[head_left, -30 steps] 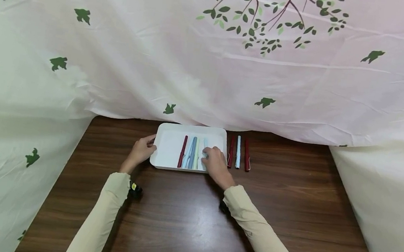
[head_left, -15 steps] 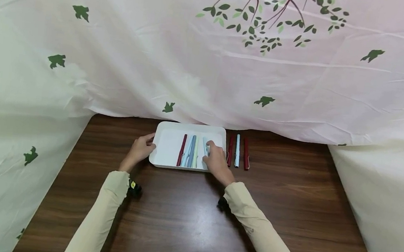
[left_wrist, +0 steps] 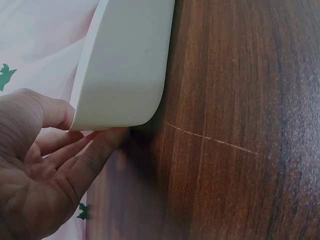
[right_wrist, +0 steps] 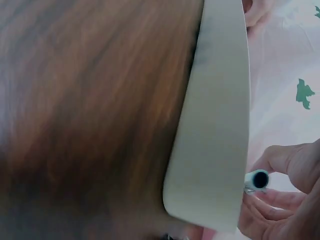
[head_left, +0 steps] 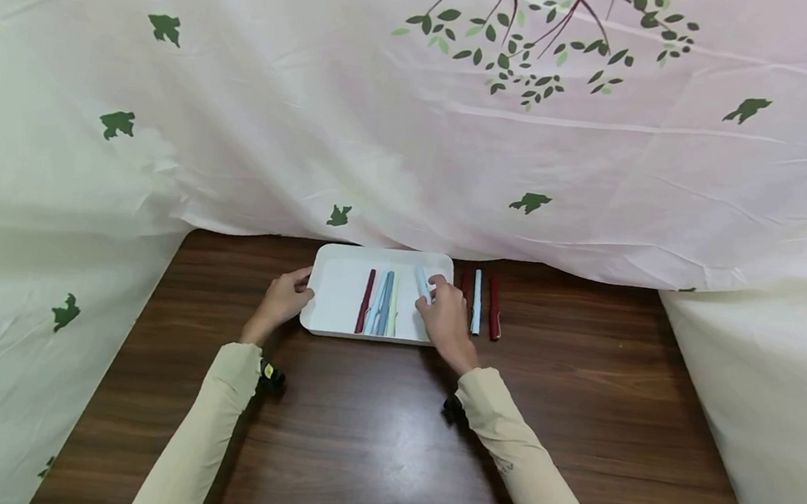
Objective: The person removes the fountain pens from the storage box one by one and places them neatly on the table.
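Pinching pale pen [head_left: 422, 283], right hand [head_left: 446, 321], tray [head_left: 338, 294]

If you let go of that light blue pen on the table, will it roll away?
Probably a little. The light blue pen, pinched by the right hand, looks round and smooth, so it may roll sideways. It seems stiff and light. Inside the white tray, the raised rim would likely stop it.

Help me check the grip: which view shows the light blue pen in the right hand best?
The head view: the light blue pen shows lengthwise, pinched by the right hand above the white tray. The right wrist view shows only its dark end between fingertips, past the tray's wall. The left wrist view shows none of it.
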The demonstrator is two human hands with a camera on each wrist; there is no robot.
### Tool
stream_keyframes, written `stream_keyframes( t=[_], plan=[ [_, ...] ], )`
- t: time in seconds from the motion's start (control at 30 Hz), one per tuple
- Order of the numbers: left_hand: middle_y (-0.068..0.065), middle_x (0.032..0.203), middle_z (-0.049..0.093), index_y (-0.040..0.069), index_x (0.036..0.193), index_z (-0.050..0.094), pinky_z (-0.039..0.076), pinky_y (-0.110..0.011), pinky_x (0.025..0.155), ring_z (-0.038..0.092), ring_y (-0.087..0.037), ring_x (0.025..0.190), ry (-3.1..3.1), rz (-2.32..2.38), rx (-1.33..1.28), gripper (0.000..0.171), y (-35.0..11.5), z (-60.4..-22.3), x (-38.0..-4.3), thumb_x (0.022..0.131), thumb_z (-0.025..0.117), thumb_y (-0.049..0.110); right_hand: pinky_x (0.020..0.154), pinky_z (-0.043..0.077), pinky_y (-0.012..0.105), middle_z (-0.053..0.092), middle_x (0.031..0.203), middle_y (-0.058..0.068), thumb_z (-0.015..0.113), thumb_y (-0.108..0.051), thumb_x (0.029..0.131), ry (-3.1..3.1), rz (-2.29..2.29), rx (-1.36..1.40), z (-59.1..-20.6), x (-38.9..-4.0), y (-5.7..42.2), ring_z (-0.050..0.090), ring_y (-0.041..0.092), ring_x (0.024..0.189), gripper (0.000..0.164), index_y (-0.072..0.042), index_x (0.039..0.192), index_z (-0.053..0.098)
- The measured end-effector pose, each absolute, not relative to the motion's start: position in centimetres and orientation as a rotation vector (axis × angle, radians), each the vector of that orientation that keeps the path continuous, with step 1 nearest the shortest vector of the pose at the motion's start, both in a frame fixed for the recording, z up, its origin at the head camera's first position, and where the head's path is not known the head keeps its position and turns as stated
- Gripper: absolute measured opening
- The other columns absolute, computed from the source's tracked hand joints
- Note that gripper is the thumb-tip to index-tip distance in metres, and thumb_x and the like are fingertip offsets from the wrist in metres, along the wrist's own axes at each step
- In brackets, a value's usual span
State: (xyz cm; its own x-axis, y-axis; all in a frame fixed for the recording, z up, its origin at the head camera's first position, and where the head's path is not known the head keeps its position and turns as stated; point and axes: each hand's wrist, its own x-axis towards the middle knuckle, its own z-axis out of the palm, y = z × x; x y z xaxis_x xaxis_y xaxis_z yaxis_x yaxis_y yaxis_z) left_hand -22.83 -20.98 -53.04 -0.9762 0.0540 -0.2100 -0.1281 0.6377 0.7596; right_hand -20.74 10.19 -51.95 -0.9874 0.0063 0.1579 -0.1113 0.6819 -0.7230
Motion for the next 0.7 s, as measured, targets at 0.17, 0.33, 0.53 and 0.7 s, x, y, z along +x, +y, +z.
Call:
stream_keyframes(
  t=[0.17, 0.33, 0.53, 0.7],
  plan=[
    [-0.023, 0.150, 0.057, 0.007, 0.159, 0.044, 0.053, -0.051, 0.103, 0.061, -0.037, 0.132, 2.650, 1.251, -0.073, 0.059, -21.0, -53.1, -22.8, 0.102, 0.052, 0.014, 0.069, 0.058, 0.046, 0.076, 0.097, 0.021, 0.070, -0.005, 0.093, -2.684, 1.107, 0.061, -51.8, -21.1, 11.4, 0.071, 0.037, 0.084, 0.028, 0.005, 0.119, 0.069],
    [-0.023, 0.150, 0.057, 0.007, 0.159, 0.045, 0.053, -0.051, 0.104, 0.061, -0.037, 0.132, 2.652, 1.254, -0.078, 0.059, -21.0, -53.1, -22.8, 0.101, 0.052, 0.014, 0.079, 0.056, 0.052, 0.077, 0.096, 0.021, 0.071, -0.005, 0.091, -2.631, 1.056, 0.029, -51.6, -21.5, 12.9, 0.070, 0.040, 0.090, 0.024, 0.004, 0.113, 0.071],
    [-0.023, 0.150, 0.057, 0.007, 0.160, 0.043, 0.053, -0.050, 0.103, 0.061, -0.037, 0.132, 2.651, 1.244, -0.066, 0.059, -21.1, -53.3, -23.0, 0.102, 0.052, 0.014, 0.080, 0.057, 0.051, 0.075, 0.098, 0.022, 0.068, -0.001, 0.094, -2.615, 1.115, 0.018, -51.5, -21.7, 14.9, 0.072, 0.039, 0.090, 0.022, 0.006, 0.114, 0.070],
    [-0.023, 0.150, 0.057, 0.007, 0.160, 0.044, 0.054, -0.050, 0.103, 0.061, -0.037, 0.132, 2.651, 1.251, -0.071, 0.059, -21.1, -53.3, -22.9, 0.101, 0.052, 0.013, 0.075, 0.057, 0.051, 0.074, 0.097, 0.023, 0.069, -0.001, 0.095, -2.647, 1.050, -0.005, -51.7, -21.7, 16.4, 0.071, 0.037, 0.084, 0.026, 0.007, 0.120, 0.069]
  ],
)
